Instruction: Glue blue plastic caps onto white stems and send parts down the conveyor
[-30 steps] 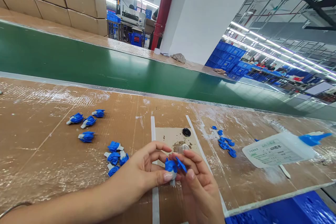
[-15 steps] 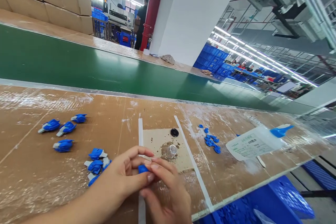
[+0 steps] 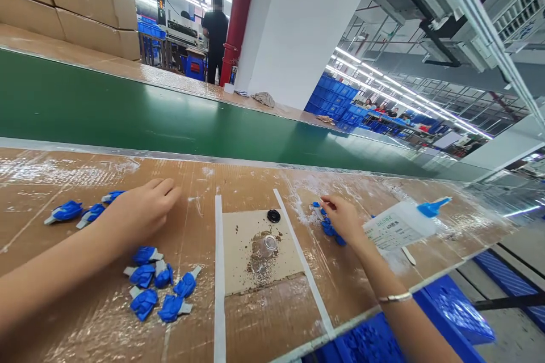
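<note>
My left hand [image 3: 151, 204] is above the left part of the table, back upward and fingers curled; whatever lies under them is hidden. Close to it, blue-and-grey plastic parts [image 3: 63, 212] sit at far left, partly behind my forearm. Several more blue-and-grey parts [image 3: 143, 275] lie nearer to me. On the right, my right hand [image 3: 344, 218] reaches down to a small pile of blue plastic pieces [image 3: 327, 227]. Its thumb and fingertips come together at the pile's upper edge; I cannot make out what is between them.
Between white tape strips [image 3: 219, 278] lies a stained cardboard sheet [image 3: 238, 227] with a small clear cup [image 3: 269, 245] and a black round lid [image 3: 273, 216]. A white bottle [image 3: 400, 227] with a blue nozzle lies at right. Beyond runs a green conveyor belt [image 3: 128, 113]; blue bins [image 3: 455, 306] stand below.
My hands were together at the centre around a blue part. They have separated: the left moved left and away from me, the right went to the small blue pieces.
</note>
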Demonstrator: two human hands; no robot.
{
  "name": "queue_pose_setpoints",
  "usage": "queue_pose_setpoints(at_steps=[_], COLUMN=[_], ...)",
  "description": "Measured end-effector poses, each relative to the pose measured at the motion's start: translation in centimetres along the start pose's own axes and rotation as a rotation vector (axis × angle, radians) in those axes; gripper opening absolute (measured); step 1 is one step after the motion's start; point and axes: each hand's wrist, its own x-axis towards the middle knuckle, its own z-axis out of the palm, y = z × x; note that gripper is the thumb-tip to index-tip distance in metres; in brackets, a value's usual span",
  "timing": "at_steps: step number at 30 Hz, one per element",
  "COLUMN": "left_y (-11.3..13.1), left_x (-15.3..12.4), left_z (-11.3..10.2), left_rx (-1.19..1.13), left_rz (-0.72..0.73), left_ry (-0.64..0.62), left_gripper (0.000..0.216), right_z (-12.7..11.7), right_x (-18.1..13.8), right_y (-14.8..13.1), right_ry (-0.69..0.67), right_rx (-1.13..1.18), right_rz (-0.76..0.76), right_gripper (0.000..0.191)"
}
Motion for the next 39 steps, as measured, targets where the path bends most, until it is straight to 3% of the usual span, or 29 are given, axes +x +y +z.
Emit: queue_pose_setpoints(at_steps=[4,7,15,22,27,32,39], left_y=[-2.6,-3.3,-0.7,-0.5,-0.1,0.6,1.4], left_x=[-0.3,-0.7,-1.3,-2.5,-2.1,-1.8,-2.0], left_z=[-0.2,-0.9,-3.7,-4.5,-3.8,-3.6,-2.5], left_rx=[0.126,0.157,-0.14,-0.323,-0.407,-0.434,-0.282], left_rz=[-0.113,-0.124,0.041,0.039,0.069,0.09,-0.065], left_ry=[-0.097,-0.153,-0.433,-0.629,-0.638,-0.544,-0.416], left_gripper=[0.043,0.04,0.024,0.014,0.02,0.032,0.023], right_z=[0.4,0.5,-0.1,-1.4,-0.6,0.6,0.5], right_x=[2.0,2.3,0.6,-1.7,-2.4,-3.8,-5.6], right_y=[-0.3,-0.8,-2.4,-2.4,-3.3,-3.8,-3.2], right_ry=[-0.246,-0.315,-0.381,-0.468,-0.385,-0.286,-0.106], right_rx=[-0.11,-0.172,-0.14,-0.033,0.07,0.177,0.198], right_rz=[-0.056,-0.072,-0.137,-0.262,-0.328,-0.372,-0.277], right_gripper=[0.02,0.019,0.019,0.021,0.026,0.03,0.034])
